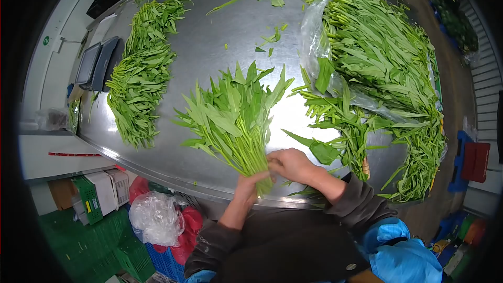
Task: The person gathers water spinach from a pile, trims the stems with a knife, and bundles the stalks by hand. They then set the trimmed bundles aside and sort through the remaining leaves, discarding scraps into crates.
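A leafy bunch of water spinach [236,120] stands out over the metal table, leaves pointing away from me and stem ends towards me. My left hand [246,188] is closed around the lower stems. Against the right side of those stems is my right hand [294,164], its fingers curled in and slightly blurred. Whether those fingers grip the stems or something small is hidden. To the right lies a big heap of loose water spinach [377,47], partly under clear plastic film [314,34]. Several bundled bunches [141,73] form a row on the left.
The steel table [204,42] carries scattered leaf scraps. A scale with a screen [94,63] stands at its left edge. Below on the left are crumpled clear plastic [156,217], red bags and green crates [133,257]. A red box [476,161] is at the far right.
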A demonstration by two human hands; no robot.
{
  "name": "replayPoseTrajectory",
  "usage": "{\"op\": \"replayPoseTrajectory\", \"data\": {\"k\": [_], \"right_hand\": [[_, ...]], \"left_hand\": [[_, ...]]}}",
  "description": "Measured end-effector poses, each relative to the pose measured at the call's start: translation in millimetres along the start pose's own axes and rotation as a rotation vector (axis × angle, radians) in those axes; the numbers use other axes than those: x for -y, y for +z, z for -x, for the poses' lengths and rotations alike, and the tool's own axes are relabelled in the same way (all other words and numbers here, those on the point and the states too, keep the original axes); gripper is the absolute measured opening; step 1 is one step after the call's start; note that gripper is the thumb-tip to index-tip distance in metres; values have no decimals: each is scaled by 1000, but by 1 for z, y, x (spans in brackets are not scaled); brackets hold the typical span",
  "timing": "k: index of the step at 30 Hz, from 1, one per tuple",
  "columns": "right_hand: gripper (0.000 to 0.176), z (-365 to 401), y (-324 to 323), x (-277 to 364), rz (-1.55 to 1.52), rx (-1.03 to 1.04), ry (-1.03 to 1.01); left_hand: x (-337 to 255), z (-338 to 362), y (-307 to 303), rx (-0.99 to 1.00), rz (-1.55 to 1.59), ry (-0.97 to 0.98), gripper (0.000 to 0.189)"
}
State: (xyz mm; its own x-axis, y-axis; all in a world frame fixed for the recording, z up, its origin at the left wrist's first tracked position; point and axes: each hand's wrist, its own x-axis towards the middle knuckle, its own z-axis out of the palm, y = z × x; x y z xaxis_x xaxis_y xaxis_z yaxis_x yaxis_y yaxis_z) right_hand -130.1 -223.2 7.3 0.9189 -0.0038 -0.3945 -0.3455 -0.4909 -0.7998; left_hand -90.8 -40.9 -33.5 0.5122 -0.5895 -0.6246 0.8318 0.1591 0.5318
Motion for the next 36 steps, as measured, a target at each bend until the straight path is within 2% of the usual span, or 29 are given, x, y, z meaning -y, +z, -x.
{"op": "replayPoseTrajectory", "data": {"k": [2,4,5,11,12,13,14,16,18,19,20,21,23,24,26,31,34,36], "right_hand": [[23,1,-1,1,0,-2,-16],[23,0,3,-2,58,-169,-44],[23,-1,3,-2,59,-178,-40],[32,-16,12,-36,-214,-172,16],[35,-17,12,-47,-253,-237,43],[37,-18,11,-55,-293,-300,71],[38,-19,6,-60,-206,-353,100],[35,-17,-6,-72,-174,-410,85],[34,-13,-16,-83,-202,-445,75],[33,-13,-19,-90,-222,-473,61],[34,-10,-24,-93,-214,-483,61],[32,-9,-28,-98,-215,-496,73],[29,-5,-32,-108,-399,-512,69],[28,-2,-33,-112,-407,-510,58],[28,1,-31,-118,-407,-531,46],[27,6,-31,-115,-345,-492,59],[29,5,-32,-109,-244,-515,53],[31,8,-34,-99,-120,-520,58]], "left_hand": [[2,-1,-3,-29,28,-34,47],[1,-2,-1,-62,15,-40,47],[1,-3,1,-95,0,-44,47],[0,0,0,-119,20,-33,47],[-6,3,1,-117,17,-31,47],[-16,8,1,-109,-65,43,46],[-29,14,4,-101,-148,115,45],[-66,29,11,-169,-291,283,42],[-100,38,4,-311,-633,502,36],[-107,37,-22,-343,-765,619,33],[-118,41,-25,-488,-1024,751,31],[-130,43,-59,-551,-1512,722,43],[-146,44,-74,-573,-2082,1031,61],[-147,44,-81,-582,-2084,1019,61],[-141,41,-97,-571,-2770,661,75],[-121,33,-122,-596,-2817,639,73],[-118,34,-123,-626,-2785,606,72],[-116,33,-125,-630,-2789,650,72]]}}
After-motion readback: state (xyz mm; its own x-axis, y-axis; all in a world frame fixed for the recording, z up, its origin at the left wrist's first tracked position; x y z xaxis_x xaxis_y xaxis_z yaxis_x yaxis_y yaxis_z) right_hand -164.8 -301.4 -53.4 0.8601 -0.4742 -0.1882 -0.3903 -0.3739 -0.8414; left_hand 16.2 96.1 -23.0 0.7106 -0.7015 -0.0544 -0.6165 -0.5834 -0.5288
